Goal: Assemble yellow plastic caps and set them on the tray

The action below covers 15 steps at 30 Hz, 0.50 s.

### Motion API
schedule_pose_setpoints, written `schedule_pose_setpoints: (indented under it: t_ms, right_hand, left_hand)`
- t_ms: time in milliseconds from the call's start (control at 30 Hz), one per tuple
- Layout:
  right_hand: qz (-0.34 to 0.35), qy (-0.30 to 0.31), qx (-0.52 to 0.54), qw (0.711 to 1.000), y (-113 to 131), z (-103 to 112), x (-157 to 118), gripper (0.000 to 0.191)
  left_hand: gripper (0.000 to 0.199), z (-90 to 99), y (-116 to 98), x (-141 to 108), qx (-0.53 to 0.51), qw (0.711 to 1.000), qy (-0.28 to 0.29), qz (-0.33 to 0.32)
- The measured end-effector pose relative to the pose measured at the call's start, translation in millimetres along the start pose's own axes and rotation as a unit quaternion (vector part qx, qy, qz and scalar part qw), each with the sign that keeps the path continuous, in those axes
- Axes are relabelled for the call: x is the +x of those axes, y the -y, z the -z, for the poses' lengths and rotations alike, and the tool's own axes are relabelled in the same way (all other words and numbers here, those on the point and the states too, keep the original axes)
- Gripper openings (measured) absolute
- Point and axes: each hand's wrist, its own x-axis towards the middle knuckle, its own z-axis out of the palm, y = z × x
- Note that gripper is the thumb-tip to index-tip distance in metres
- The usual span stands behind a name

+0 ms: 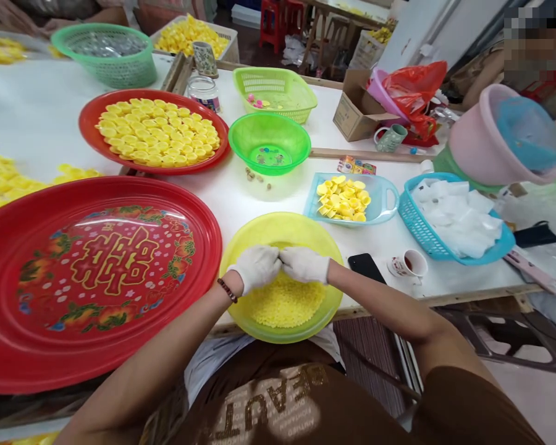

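Both my hands, in white gloves, meet above a yellow bowl [241, 241] that sits at the table's front edge. Small yellow pieces [287, 303] cover the bowl's bottom. My left hand [258, 268] comes in from the left with its fingers pinched together. From the other side my right hand [304, 264] is closed too, its fingertips touching or nearly touching the left ones. Whatever lies between the fingertips is too small or hidden to make out. To the right, yellow cup-like pieces [343, 199] lie piled in a light blue scoop-shaped tray [383, 207].
A large red tray [115, 259] fills the left. Behind it stands a red plate [86, 127] of yellow cup-like pieces. A green bowl [269, 139] is straight ahead. Rightward are a phone [366, 267], a mug [408, 264] with dark liquid and a blue basket [421, 222] of white pieces.
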Motion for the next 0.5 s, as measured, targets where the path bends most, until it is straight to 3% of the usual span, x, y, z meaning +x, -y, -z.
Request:
schedule_pose_setpoints:
  t_ms: [67, 133, 267, 300, 367, 467, 500]
  right_hand:
    - [0.027, 0.01, -0.001, 1.0, 9, 0, -18, 0.012]
    - [0.043, -0.013, 0.008, 0.999, 16, 5, -36, 0.019]
    - [0.0, -0.135, 0.02, 0.991, -1, 38, -62, 0.021]
    - [-0.033, -0.183, 0.013, 0.982, -15, 53, -69, 0.02]
    - [-0.118, -0.289, -0.013, 0.95, -51, 85, -85, 0.023]
    - [-0.238, -0.414, -0.038, 0.878, -112, 131, -110, 0.048]
    - [-0.308, -0.464, -0.003, 0.831, -130, 142, -114, 0.06]
  left_hand:
    - [0.031, 5.1, -6, -20, -0.004, 1.0, 0.006, 0.01]
    - [0.033, 13.4, -6, -48, -0.012, 0.999, -0.03, 0.025]
    - [0.039, 19.4, 23, -108, 0.011, 0.965, -0.237, 0.11]
    - [0.04, 15.4, 36, -120, 0.041, 0.959, -0.241, 0.14]
    - [0.045, 1.0, 63, -138, 0.123, 0.959, -0.177, 0.185]
    - [0.051, -23.8, 94, -145, 0.193, 0.962, -0.084, 0.172]
    - [0.052, -29.3, 101, -144, 0.198, 0.964, -0.075, 0.16]
